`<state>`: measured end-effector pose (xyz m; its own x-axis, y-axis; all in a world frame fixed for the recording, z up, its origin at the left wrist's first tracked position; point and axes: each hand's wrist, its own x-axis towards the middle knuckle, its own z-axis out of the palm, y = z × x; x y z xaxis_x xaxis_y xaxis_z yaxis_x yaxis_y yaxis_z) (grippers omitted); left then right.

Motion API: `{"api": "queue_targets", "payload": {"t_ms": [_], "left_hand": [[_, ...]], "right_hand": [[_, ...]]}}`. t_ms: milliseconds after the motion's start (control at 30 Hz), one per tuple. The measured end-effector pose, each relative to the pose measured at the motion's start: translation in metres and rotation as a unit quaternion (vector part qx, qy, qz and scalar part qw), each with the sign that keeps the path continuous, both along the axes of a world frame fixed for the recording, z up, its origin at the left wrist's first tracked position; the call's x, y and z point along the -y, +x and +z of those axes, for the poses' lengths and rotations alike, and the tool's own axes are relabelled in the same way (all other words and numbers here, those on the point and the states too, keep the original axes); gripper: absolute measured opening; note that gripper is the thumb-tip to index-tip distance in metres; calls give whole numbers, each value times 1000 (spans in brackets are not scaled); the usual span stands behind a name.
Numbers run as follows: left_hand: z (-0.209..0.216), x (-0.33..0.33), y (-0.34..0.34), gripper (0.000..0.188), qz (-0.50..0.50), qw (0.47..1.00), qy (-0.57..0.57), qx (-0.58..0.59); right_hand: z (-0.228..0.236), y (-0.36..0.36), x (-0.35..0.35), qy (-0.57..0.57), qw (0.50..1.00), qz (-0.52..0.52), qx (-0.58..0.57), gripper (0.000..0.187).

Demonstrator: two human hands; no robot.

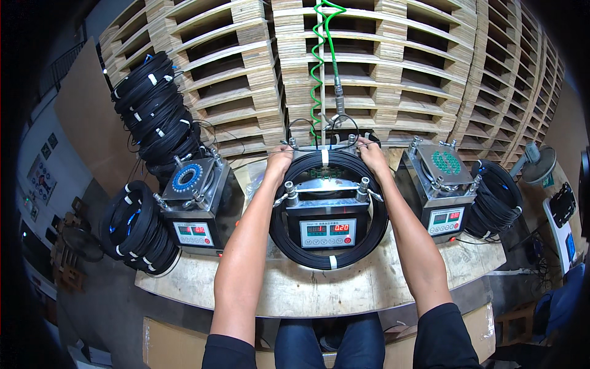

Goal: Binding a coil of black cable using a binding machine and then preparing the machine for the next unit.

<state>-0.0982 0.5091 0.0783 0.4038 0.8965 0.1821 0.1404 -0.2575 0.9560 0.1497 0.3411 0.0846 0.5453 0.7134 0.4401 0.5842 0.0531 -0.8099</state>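
Gripping the black cable coil [329,258] at its far rim — left hand [279,161], right hand [372,157], fingers closed on it.

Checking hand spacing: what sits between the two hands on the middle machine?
Head view: between left hand and right hand lies the cable coil's top arc and the green hose fitting.

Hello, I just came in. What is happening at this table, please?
A person stands at a worn wooden table with three metal machines on it. Both hands, the left hand and the right hand, rest on the far side of a black coiled cable ring that lies around the middle metal machine with red digital displays. A green spiral hose hangs above it. More black cable coils are piled at the left and beside the right machine. Wooden pallets are stacked behind.
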Motion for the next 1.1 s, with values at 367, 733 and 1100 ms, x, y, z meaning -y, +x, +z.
{"api": "queue_targets", "payload": {"t_ms": [367,733,1100], "left_hand": [[-4,-5,0,36,-10,999,39,28],[11,12,6,43,46,997,45,-43],[12,5,-8,50,49,996,60,-50]], "right_hand": [[10,-10,4,-48,994,-95,9,35],[2,9,3,-46,997,-53,27,35],[26,-26,14,-70,993,-95,11,40]]}}
